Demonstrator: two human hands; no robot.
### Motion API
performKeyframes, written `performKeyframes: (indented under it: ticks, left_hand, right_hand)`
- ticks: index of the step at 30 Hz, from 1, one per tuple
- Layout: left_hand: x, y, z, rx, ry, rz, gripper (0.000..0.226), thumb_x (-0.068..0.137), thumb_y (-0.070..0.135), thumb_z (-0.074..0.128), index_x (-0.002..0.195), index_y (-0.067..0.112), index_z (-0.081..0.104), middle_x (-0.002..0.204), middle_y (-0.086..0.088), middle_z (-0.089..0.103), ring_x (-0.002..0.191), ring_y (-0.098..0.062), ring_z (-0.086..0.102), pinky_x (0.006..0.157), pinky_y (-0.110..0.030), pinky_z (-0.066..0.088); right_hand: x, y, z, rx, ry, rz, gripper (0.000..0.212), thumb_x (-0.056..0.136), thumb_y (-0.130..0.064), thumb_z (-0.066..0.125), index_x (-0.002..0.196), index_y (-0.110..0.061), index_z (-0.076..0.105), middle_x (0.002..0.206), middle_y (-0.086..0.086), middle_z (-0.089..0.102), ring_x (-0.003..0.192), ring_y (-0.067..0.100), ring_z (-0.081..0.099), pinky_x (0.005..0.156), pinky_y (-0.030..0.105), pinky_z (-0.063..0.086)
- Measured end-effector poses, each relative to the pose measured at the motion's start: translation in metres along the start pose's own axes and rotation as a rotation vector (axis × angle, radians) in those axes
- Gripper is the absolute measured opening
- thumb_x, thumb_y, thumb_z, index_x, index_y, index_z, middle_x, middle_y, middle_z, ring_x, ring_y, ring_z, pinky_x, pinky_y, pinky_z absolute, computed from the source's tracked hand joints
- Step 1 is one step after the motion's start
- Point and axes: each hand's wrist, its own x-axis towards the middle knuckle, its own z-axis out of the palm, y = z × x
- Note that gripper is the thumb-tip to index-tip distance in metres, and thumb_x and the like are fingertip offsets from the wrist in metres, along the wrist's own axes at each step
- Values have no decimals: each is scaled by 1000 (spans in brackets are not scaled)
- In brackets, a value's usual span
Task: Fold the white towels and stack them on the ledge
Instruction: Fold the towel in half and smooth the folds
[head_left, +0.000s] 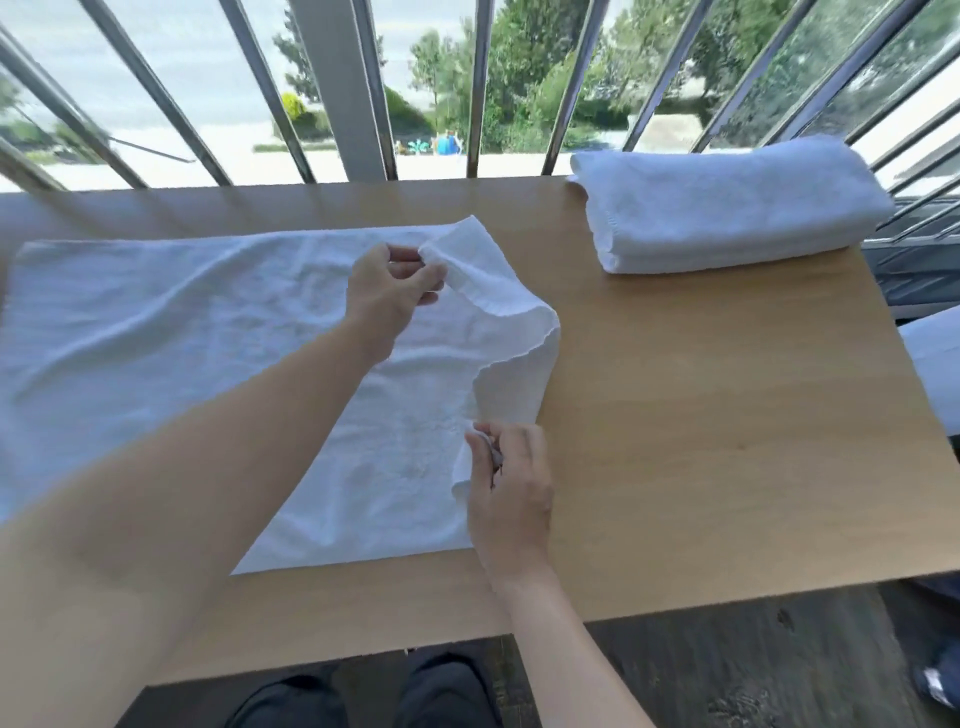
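Note:
A white towel (171, 332) lies spread flat across the left and middle of the wooden ledge (701, 415). Its right edge is lifted and curls over toward the left. My left hand (392, 288) pinches the far right corner of that edge, raised above the cloth. My right hand (511, 488) pinches the near right corner, close to the ledge surface. A folded white towel (727, 202) sits at the far right of the ledge, beside the railing.
Metal railing bars (343, 88) run along the far edge of the ledge, with trees and open ground beyond. More white fabric (935, 374) shows past the ledge's right edge. Dark flooring and my shoes (447, 691) lie below the near edge.

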Motion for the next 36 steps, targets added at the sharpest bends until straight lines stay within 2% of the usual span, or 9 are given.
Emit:
performKeyframes:
  ticks: [7,10,12,18,23,26,29,33,36]
  left_hand:
    - [-6,22,-98,-93,46,74,7,88,12,76,89,16,71,73,4,74,69,-10,69,68,-21,56]
    - [-7,35,-144,-163,49,63,4,88,11,75,90,14,74,75,1,76,72,-15,72,69,-25,59]
    - [-6,44,-180,-170,53,68,5,88,11,75,91,15,75,75,2,76,72,-14,73,64,-24,58]
    - [4,69,-299,-125,82,63,13,88,11,75,101,10,75,68,10,74,67,-3,71,48,-17,44]
    - [21,84,-392,-119,85,63,17,85,11,78,102,8,77,72,3,76,65,-5,70,44,-16,37]
    - [36,70,-431,-22,82,31,8,87,14,77,95,17,77,66,10,74,63,0,69,48,-15,40]
    - [50,38,-446,24,73,-30,14,89,13,74,102,8,75,66,11,73,61,-2,70,55,-19,52]
    - [71,-7,-453,92,215,-59,20,87,28,78,98,12,78,87,-4,77,82,-20,74,79,-33,60]
    - [88,-32,-455,162,292,-65,16,87,29,77,95,16,79,90,-3,76,80,-17,70,81,-34,59]
  right_hand:
    - [-20,-68,49,35,-106,-145,7,95,-8,65,96,-6,72,92,2,55,68,3,47,61,4,39]
    - [-26,-106,72,67,-136,-190,10,96,-9,63,96,-4,72,92,6,55,70,6,49,62,8,40]
    - [-33,-133,88,86,-174,-222,11,97,-8,61,95,-3,71,91,6,54,70,7,49,60,9,40]
    - [-50,-218,148,116,-300,-191,12,98,-8,60,94,-3,70,94,4,54,72,-1,46,68,5,37]
    - [-63,-279,198,117,-351,-220,10,96,-9,61,89,-10,67,88,-3,53,74,-9,46,69,5,35]
    - [-74,-296,228,127,-397,-228,11,95,-8,61,85,-11,65,83,-7,52,71,-5,46,68,7,34]
    - [-88,-299,255,91,-460,-211,13,94,-6,62,82,-11,63,79,-16,43,67,-4,43,65,7,32]
    - [-113,-290,277,64,-550,-158,14,94,-9,60,81,-14,61,79,-19,40,65,-1,43,62,9,32]
    - [-130,-283,287,50,-619,-161,12,94,-14,59,82,-14,61,80,-17,40,63,0,42,61,9,32]
